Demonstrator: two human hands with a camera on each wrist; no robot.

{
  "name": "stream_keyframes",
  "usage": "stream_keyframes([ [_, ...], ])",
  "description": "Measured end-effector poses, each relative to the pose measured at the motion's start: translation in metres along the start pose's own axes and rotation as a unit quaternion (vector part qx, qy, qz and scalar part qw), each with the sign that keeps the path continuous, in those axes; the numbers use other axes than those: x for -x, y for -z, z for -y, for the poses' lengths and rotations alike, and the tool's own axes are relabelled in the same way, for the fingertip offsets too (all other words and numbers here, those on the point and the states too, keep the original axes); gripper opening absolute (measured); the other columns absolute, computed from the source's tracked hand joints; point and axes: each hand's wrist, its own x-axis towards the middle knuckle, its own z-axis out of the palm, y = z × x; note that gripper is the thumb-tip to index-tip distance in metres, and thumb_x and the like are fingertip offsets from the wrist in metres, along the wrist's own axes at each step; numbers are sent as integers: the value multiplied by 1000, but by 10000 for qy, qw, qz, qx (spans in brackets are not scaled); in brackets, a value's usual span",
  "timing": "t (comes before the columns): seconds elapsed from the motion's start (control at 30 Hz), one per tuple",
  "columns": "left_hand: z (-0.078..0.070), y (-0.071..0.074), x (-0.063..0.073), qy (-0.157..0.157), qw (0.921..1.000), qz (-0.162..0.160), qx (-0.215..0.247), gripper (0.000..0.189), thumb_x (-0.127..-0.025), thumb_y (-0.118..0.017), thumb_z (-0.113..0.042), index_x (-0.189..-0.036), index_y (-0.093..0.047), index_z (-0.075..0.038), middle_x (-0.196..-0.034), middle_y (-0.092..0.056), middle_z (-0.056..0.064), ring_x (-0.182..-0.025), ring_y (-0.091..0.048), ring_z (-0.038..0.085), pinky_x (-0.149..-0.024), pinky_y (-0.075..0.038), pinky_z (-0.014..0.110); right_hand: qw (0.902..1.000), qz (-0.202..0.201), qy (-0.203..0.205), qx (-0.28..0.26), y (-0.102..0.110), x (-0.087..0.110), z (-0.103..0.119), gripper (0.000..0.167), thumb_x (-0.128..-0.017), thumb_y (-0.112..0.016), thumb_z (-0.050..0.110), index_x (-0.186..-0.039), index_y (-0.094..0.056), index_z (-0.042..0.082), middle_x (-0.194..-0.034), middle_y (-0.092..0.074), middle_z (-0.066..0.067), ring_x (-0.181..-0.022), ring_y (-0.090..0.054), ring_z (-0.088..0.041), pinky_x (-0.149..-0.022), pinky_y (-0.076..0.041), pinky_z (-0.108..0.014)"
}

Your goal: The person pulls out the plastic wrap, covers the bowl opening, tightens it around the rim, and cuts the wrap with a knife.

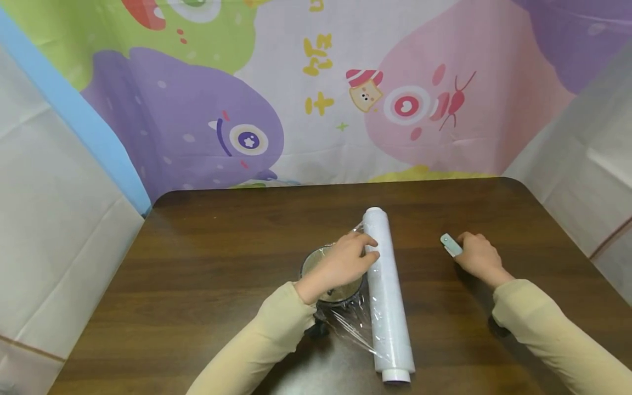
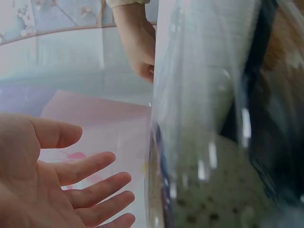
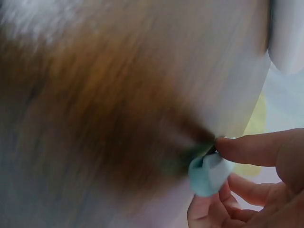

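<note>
A white roll of cling film [image 1: 390,307] lies lengthwise on the table, with a loose clear sheet [image 1: 348,323] drawn off its left side. That sheet stretches over a round, dark-rimmed pot or bowl [image 1: 340,293], whose pale speckled surface [image 2: 204,204] shows through the film in the left wrist view. My left hand [image 1: 345,260] hovers over the pot, fingertips at the roll; its fingers [image 2: 90,168] are spread and relaxed, holding nothing. To the roll's right, my right hand [image 1: 479,258] grips a small pale-green utility knife [image 1: 451,244] between thumb and fingers, its end [image 3: 202,178] poking out.
The brown wooden table [image 1: 212,296] has rounded far corners. A cartoon-printed cloth [image 1: 316,148] hangs behind its far edge, and pale cloths [image 1: 54,219] hang at both sides. A black part [image 1: 316,329] juts out from the pot under my left sleeve.
</note>
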Motion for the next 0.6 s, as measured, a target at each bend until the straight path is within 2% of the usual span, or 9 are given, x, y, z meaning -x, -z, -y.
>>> stream_keyframes([
  [0.13,-4,-2,-2,-145,9998,-79,-71,29,-90,-50,-25,-111,-62,-8,-111,-62,8,-108,-53,20,-90,-41,30,9996,122,111,-234,-3,2,6,38,-75,-62,7,-106,-52,-12,-91,-54,-29,-77,-53,-35,-58,-43,-40],
  [0.37,-5,-5,-2,-201,9992,136,-304,29,-91,-50,-24,-112,-61,-7,-113,-62,7,-110,-54,22,-92,-41,31,9953,435,165,-854,-7,5,30,35,-81,-57,7,-108,-45,-11,-97,-56,-28,-74,-57,-29,-57,-45,-32],
  [0.5,-6,-7,-5,-262,9987,109,-420,29,-90,-50,-25,-111,-62,-9,-112,-62,6,-108,-55,20,-91,-42,30,9915,459,201,-1201,-7,7,51,42,-84,-56,11,-117,-40,-12,-103,-56,-29,-82,-58,-31,-61,-48,-33],
  [0.6,-10,-5,-8,-288,9982,70,-516,28,-90,-51,-26,-110,-62,-10,-111,-63,5,-106,-57,18,-89,-43,28,9841,490,122,-1702,-6,9,67,51,-86,-55,13,-126,-35,-12,-111,-54,-30,-90,-58,-33,-65,-50,-34],
])
